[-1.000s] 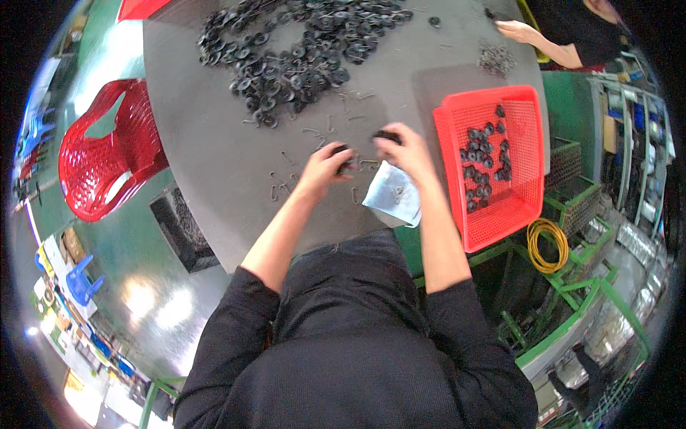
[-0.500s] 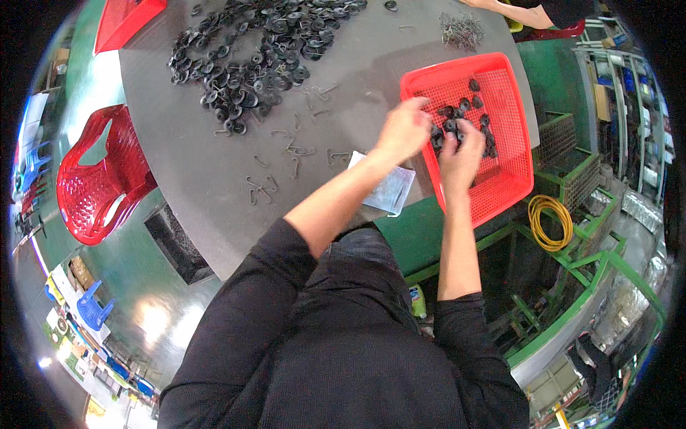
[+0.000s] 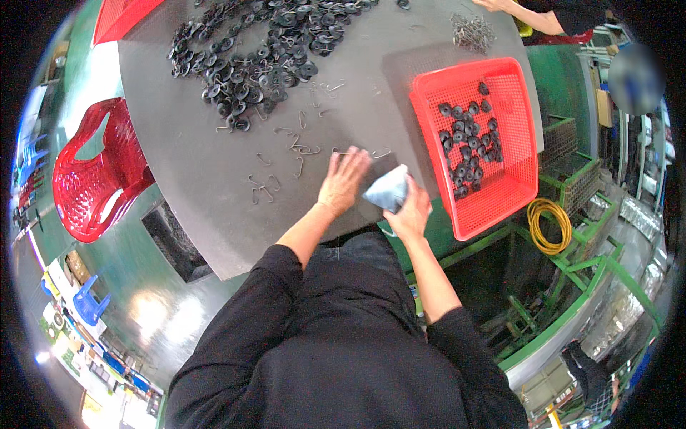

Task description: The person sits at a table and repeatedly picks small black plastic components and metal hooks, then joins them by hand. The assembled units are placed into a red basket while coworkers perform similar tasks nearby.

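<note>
My right hand (image 3: 411,212) grips a flat, folded, pale blue and white sheet (image 3: 387,190) and lifts it at the table's near edge; what the sheet is, I cannot make out. Just left of it, my left hand (image 3: 344,179) is open, fingers spread low over the grey table (image 3: 214,186). Bent wire hooks (image 3: 306,149) lie loose beside and beyond that hand. To the right stands a red perforated plastic basket (image 3: 500,204), with several black round rubber-looking pieces (image 3: 468,136) lying inside it.
A big heap of black discs (image 3: 257,57), some with wire hooks, covers the far left of the table. A pile of wire hooks (image 3: 471,33) lies far right, near another person's arm (image 3: 525,14). A red chair (image 3: 107,171) stands left, and a yellow coiled hose (image 3: 549,226) hangs right.
Both hands have left the basket and moved left toward me. My right hand has picked up the pale sheet from the table. The black pieces inside the basket are now spread out.
</note>
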Available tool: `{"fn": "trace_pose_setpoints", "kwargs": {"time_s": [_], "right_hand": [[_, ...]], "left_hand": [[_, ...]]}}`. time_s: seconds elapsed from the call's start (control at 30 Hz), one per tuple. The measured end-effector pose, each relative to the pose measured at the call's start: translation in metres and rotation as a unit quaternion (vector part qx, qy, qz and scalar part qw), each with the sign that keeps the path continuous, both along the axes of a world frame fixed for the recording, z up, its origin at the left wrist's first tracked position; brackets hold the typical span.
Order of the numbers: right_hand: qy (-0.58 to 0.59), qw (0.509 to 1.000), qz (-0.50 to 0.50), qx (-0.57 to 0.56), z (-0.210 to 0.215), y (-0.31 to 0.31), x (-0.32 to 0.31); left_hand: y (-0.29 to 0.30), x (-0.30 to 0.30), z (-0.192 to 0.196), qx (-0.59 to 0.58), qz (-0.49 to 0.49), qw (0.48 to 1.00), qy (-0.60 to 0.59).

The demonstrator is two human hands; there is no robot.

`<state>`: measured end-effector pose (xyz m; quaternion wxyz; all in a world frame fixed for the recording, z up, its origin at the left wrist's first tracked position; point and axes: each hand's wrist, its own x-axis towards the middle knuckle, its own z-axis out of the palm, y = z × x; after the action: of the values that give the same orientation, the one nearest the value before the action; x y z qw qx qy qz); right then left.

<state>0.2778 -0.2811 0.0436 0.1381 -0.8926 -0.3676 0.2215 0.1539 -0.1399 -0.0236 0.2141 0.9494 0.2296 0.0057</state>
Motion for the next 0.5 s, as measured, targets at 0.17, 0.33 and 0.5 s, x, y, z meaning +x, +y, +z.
{"fn": "trace_pose_setpoints", "kwargs": {"time_s": [0.17,0.33,0.5], "right_hand": [[-0.028,0.998,-0.051,-0.014,0.019,-0.031,0.002],[0.007,0.998,-0.053,-0.015,0.021,-0.001,0.01],[0.003,0.999,-0.027,-0.041,0.001,0.043,0.018]], "left_hand": [[0.006,0.041,-0.029,0.04,-0.144,0.988,-0.04],[0.09,0.06,-0.012,0.077,0.074,0.994,-0.013],[0.121,0.031,-0.022,0.072,0.143,0.987,-0.023]]}}
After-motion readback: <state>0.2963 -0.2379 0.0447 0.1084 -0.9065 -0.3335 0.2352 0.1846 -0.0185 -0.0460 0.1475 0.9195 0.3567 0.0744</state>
